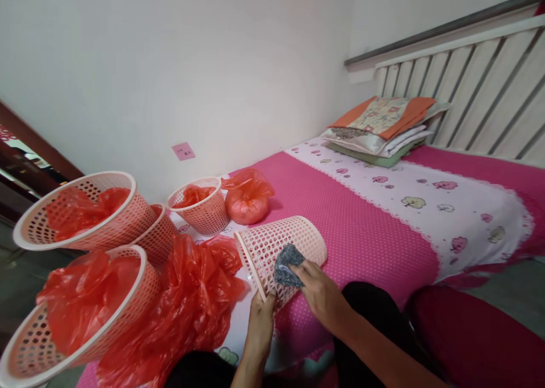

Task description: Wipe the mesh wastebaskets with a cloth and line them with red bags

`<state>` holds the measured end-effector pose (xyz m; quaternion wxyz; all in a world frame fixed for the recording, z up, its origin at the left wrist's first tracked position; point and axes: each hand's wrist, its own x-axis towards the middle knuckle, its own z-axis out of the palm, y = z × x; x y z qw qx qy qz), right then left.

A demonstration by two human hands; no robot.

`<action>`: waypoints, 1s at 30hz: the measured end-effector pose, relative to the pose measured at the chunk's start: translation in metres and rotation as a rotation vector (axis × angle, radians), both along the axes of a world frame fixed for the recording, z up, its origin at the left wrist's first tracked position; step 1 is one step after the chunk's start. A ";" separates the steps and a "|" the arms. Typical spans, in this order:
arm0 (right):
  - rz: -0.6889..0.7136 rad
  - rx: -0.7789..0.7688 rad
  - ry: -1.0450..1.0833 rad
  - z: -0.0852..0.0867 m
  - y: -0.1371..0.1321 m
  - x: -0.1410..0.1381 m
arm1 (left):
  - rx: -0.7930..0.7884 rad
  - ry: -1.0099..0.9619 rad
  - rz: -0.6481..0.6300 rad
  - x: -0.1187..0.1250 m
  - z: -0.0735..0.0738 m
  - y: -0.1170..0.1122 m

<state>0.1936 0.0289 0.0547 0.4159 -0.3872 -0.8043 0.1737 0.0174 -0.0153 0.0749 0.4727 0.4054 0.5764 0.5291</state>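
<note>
A pale pink perforated plastic basket [304,234] lies on its side on the bed, its rim toward the left. My left hand [263,314] grips that rim at the near lower edge. In my right hand [315,286] is a bunched dark grey cloth [288,265], pressed against the basket's outer wall. The fingers of the right hand are closed on the cloth. Just left of the basket is a heap of crumpled red plastic bags [191,291].
At left stand several more pink baskets [204,215] holding red bags. A tied red bag [249,200] sits by the wall. Folded bedding and pillows [383,121] are stacked near the white headboard [477,87]. A dark red round seat [477,337] is at lower right.
</note>
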 end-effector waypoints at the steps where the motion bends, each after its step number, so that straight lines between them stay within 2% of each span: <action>1: 0.022 -0.014 0.003 0.002 -0.002 0.001 | 0.013 -0.004 -0.019 0.000 -0.001 0.001; 8: 0.090 -0.099 0.124 0.023 -0.008 0.005 | 0.059 -0.027 -0.072 0.002 -0.003 0.001; 13: 0.060 -0.002 0.228 0.028 -0.001 0.002 | 0.042 -0.018 -0.080 0.002 -0.006 -0.002; 18: 0.001 0.122 0.245 0.037 0.005 0.008 | 0.062 -0.119 -0.147 0.001 -0.012 -0.006; 22: 0.000 0.156 0.185 0.048 0.001 0.011 | 0.092 -0.095 -0.060 0.002 0.002 -0.005; 26: 0.022 0.169 0.084 0.053 -0.008 -0.005 | 0.141 -0.064 -0.019 0.004 0.022 -0.002; 28: 0.027 0.177 0.021 0.052 -0.013 -0.019 | 0.116 -0.008 0.002 0.004 0.024 -0.003; 30: 0.013 0.183 -0.038 0.050 -0.019 -0.033 | 0.078 0.047 0.029 0.002 0.020 -0.006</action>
